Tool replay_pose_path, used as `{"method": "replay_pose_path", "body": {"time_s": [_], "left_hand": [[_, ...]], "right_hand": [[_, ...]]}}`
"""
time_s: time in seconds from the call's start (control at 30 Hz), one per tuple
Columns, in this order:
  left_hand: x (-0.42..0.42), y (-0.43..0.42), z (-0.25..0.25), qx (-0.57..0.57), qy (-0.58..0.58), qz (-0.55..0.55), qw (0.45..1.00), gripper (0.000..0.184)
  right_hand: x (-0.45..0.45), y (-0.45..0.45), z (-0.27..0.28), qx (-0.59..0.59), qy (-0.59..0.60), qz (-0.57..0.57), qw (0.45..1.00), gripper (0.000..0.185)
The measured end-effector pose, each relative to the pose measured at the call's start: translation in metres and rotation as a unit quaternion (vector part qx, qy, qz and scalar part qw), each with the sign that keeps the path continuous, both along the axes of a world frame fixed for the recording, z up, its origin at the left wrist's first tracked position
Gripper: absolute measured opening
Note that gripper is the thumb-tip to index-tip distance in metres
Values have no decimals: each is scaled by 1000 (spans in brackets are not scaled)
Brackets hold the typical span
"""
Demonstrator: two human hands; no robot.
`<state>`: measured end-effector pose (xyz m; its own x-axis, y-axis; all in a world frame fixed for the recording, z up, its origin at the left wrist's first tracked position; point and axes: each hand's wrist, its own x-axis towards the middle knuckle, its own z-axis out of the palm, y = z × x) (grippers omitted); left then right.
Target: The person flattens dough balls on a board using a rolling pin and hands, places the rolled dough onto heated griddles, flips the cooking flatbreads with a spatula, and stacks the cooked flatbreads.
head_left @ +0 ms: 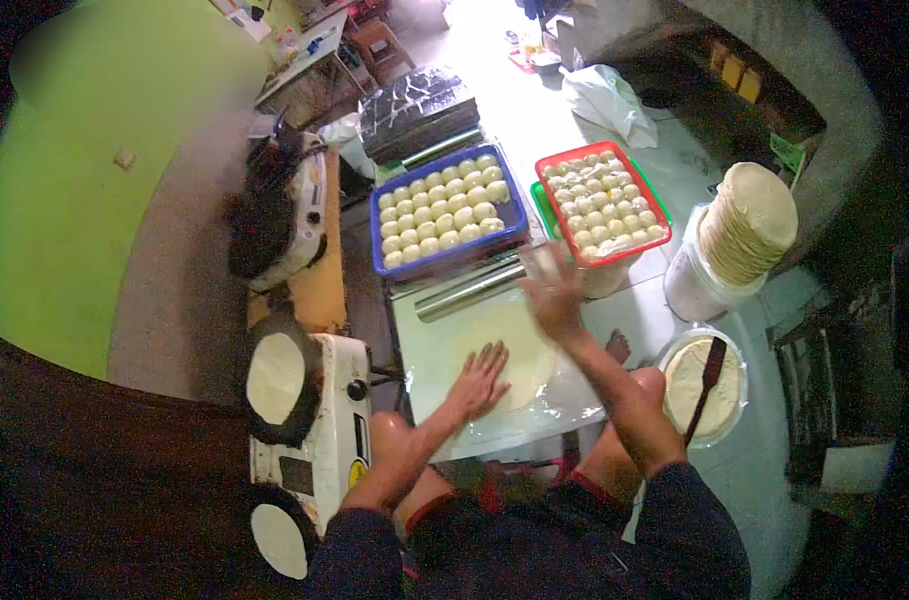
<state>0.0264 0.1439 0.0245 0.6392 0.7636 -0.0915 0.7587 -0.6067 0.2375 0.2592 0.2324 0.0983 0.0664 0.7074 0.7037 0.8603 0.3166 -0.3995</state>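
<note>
My left hand (481, 382) lies flat with its fingers spread on a thin, pale sheet of dough (519, 365) on the white work table (424, 375). My right hand (552, 292) is raised over the far right part of the table, beside the end of a steel rolling pin (464, 294) and just short of the red tray (657, 236). Motion smears its fingers, so I cannot make out whether they hold anything. Rows of dough balls (439, 212) fill most of a blue tray (381, 262) behind the rolling pin.
On the left, flatbreads cook on dark griddles (312, 400) over a white gas stove (339, 440). To the right, a tall stack of flatbreads (746, 225) tops a white bucket (689, 290). A dark spatula (712, 370) rests across a round container of dough (686, 395).
</note>
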Motion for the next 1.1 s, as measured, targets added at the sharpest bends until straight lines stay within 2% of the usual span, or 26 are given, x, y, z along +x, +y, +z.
{"method": "replay_pose_path", "body": {"time_s": [0.03,0.1,0.13,0.17,0.2,0.23,0.27,0.33,0.37,0.4,0.43,0.53,0.63,0.67,0.77,0.8,0.83,0.9,0.97,1.03,1.1], "left_hand": [[2,19,-2,-14,32,-14,999,70],[5,52,1,4,2,20,1000,70],[5,63,2,8,-4,30,1000,70],[9,58,-2,17,-7,43,999,70],[14,54,-5,28,-10,58,998,70],[18,54,-7,41,-11,73,996,70],[20,59,-8,51,-7,81,995,71],[14,69,-16,64,9,92,994,71],[12,62,-20,64,18,100,993,72],[14,66,-17,67,-25,139,988,71],[19,63,-16,66,-16,127,990,71],[20,35,-10,29,9,88,996,72],[-2,34,-6,74,-1,151,986,70],[-12,34,-10,68,12,178,982,72],[-31,-2,-5,65,30,202,977,73],[-34,-22,2,51,-1,216,975,75],[-35,-37,3,36,-20,233,972,75],[-34,-63,19,10,-52,263,963,77],[-37,-78,40,-23,-94,268,958,73],[-49,-92,58,-40,-124,268,955,70],[-76,-101,31,38,-228,233,945,61]], "right_hand": [[50,-11,-22,-79,30,-38,996,57],[141,-82,-37,-67,35,-136,988,60],[184,-118,-71,-150,6,-222,963,65],[207,-168,-43,-328,59,-288,898,76],[238,-216,-91,-275,9,-277,921,89],[239,-264,-112,-376,154,-387,828,107],[244,-306,-131,-420,101,-401,808,115],[229,-364,-177,-413,226,-425,774,118],[220,-379,-194,-406,248,-437,763,120],[213,-388,-207,-404,257,-441,759,119],[209,-388,-208,-399,265,-445,757,117],[200,-384,-202,-406,257,-462,745,92],[206,-393,-181,-358,260,-421,792,63],[197,-390,-151,-340,253,-429,798,48],[187,-375,-97,-308,138,-322,884,46],[157,-350,-54,-276,90,-248,924,44],[122,-319,-22,-266,128,-193,936,41],[59,-254,10,-173,33,54,983,43],[-32,-204,44,-279,103,219,929,41],[-133,-187,122,-307,-17,298,904,39],[-188,-184,154,-295,-98,375,873,36]]}}
